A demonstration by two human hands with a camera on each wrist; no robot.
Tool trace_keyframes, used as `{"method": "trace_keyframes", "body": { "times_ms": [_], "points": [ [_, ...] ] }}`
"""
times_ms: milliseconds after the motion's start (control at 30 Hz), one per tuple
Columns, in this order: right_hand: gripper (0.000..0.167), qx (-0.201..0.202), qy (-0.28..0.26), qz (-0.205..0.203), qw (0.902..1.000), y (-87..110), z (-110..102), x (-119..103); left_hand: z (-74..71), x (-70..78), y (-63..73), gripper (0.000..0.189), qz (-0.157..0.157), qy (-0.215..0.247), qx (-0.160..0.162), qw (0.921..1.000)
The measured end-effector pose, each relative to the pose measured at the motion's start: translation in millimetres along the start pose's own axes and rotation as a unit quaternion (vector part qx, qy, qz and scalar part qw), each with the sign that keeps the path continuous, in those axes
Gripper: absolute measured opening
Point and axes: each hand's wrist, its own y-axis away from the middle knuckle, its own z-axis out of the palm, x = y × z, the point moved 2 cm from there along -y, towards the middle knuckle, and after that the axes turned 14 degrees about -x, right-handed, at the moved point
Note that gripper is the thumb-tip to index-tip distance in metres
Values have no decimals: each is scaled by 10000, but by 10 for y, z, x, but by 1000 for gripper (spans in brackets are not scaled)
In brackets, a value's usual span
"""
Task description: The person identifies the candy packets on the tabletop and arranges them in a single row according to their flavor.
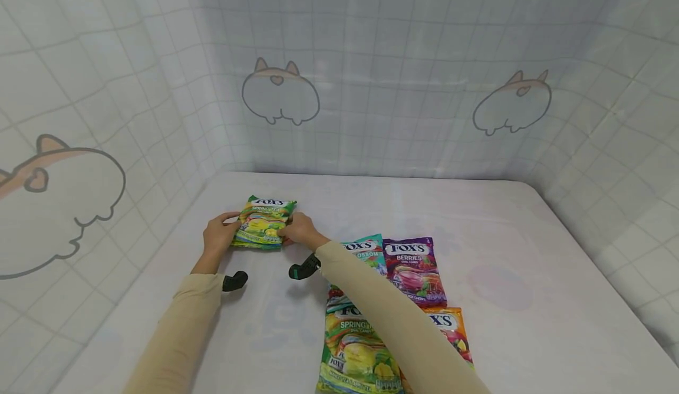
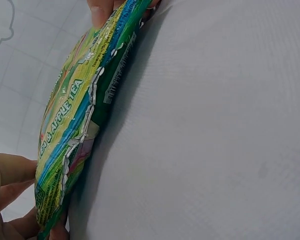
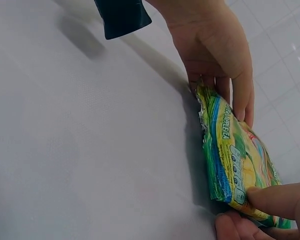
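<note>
Both hands hold a green and yellow FOX'S Spring Tea candy bag [image 1: 262, 224] at the far left of the white table. My left hand [image 1: 217, 237] grips its left edge, and my right hand [image 1: 302, 230] pinches the right edge, thumb on the printed face. In the left wrist view the bag [image 2: 70, 115] is seen from its bottom seam, tilted, its underside close to the table. From the right wrist, the right thumb [image 3: 277, 200] presses on the bag's face while fingers go beneath it. Fingertips under the bag are partly hidden.
Right of centre lie several more candy bags: a teal one [image 1: 371, 252], a purple Berries one [image 1: 415, 270], an orange one [image 1: 451, 329] and another green Spring Tea one [image 1: 358, 353]. My right sleeve [image 1: 392, 317] crosses over them. Grid-patterned cloth [image 1: 392, 87] surrounds the table [image 1: 509, 235].
</note>
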Motion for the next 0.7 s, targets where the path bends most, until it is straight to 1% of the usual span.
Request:
{"method": "trace_keyframes", "body": {
  "times_ms": [200,267,333,400,467,500,533,567,633,700],
  "points": [
    [18,79,70,48,9999,-37,21,6,15,22,24,40,75,3,67,9999],
    [19,81,112,45,9999,-24,13,5,23,35,33,41,103,17,145,9998],
    [20,74,273,75,9996,9,-1,-10,30,63,51,43,154,82,344,9993],
    [20,49,542,154,9984,52,-13,-41,32,123,80,43,296,149,625,9975],
    [21,-8,890,279,9956,86,-24,-78,39,224,124,43,492,257,852,9948],
    [21,-48,1079,337,9936,100,-25,-98,46,286,148,42,605,328,902,9935],
    [23,-95,1249,382,9914,116,-27,-118,53,357,172,42,711,384,907,9926],
    [25,-138,1383,376,9896,132,-29,-139,65,432,203,41,843,458,841,9918],
    [30,-245,1677,334,9850,175,-40,-181,100,583,269,42,1056,617,570,9909],
    [38,-327,1864,206,9817,241,-63,-224,144,727,345,43,1243,698,247,9895]
  ]
}}
